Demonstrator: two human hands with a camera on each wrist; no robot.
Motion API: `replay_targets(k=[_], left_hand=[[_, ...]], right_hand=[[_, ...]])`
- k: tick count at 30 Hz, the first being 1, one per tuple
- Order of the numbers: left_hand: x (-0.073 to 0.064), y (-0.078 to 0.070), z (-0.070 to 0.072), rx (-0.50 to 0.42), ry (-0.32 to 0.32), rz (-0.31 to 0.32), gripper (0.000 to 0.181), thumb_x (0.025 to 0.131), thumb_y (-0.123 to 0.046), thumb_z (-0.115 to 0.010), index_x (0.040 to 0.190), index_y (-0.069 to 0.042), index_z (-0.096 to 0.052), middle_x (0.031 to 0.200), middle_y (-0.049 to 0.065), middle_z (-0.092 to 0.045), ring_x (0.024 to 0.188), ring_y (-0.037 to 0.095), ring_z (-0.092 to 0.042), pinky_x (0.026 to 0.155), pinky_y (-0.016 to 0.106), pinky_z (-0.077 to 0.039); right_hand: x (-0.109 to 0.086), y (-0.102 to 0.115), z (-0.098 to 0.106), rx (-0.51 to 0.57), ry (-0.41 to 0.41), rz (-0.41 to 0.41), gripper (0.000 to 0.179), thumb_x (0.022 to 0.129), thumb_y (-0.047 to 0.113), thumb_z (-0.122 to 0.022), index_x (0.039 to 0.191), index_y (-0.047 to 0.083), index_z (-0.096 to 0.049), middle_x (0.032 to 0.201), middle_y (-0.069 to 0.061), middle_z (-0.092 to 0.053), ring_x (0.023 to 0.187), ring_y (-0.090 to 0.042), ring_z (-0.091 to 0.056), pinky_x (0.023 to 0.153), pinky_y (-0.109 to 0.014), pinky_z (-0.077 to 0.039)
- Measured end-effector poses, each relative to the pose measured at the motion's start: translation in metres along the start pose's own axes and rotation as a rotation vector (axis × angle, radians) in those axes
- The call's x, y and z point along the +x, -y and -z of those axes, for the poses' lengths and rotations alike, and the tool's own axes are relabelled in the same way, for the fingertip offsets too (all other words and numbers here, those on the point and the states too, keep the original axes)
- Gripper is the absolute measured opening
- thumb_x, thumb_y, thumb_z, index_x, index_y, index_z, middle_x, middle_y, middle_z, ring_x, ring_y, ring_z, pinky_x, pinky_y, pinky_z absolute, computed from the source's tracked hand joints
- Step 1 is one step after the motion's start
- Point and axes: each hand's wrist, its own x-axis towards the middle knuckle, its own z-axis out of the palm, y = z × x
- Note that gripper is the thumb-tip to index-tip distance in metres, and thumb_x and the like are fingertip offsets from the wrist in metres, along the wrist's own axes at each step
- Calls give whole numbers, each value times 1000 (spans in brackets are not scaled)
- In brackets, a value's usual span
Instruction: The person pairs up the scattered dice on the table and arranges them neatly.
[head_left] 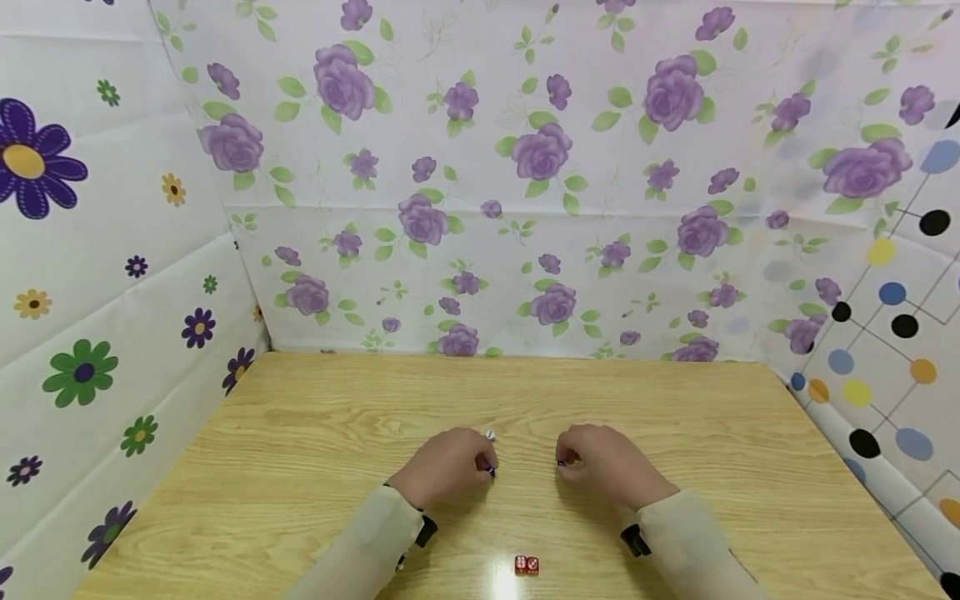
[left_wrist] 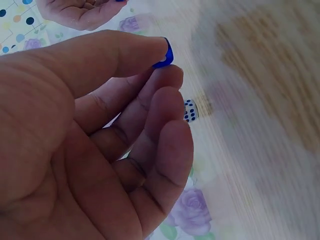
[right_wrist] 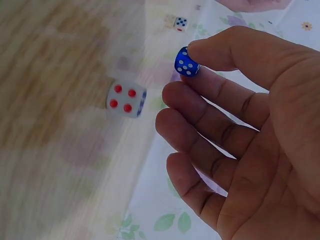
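My left hand pinches a blue die between thumb and index finger, the other fingers curving loosely. To its right, my right hand pinches a second blue die with white dots, between thumb and index fingertip. Both hands are over the middle of the table, a short gap apart. Just beyond the left hand's fingers lies a white die. In the right wrist view a white die with four red dots lies near the right fingertips; the hand hides it in the head view.
Two red dice lie side by side on the wooden table, close to its front edge between the forearms. A flowered cloth wall stands along the back, with patterned cloth on both sides.
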Motion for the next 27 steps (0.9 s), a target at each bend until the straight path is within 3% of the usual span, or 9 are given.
replay_targets(k=[9,19,27], left_hand=[[-1,0,-8,-76,37,27,11,92,-5,-75,89,-15,-77,86,-9,-70,76,2,-60,73,25,-53],[5,-3,-11,-37,46,19,13,91,-6,-76,86,-18,-74,82,-12,-65,69,3,-55,69,24,-49],[10,-4,-16,-22,59,5,13,92,-10,-76,87,-21,-73,80,-15,-63,70,2,-55,70,23,-49]], right_hand=[[0,5,-8,-1,12,35,13,90,14,-80,83,22,-71,80,15,-64,74,-1,-58,71,-30,-53],[3,6,-16,-15,21,101,14,89,12,-78,82,22,-71,75,14,-58,67,-3,-46,67,-27,-45],[1,6,-13,-35,1,121,13,88,11,-78,82,22,-72,76,14,-58,67,-3,-46,68,-28,-45]])
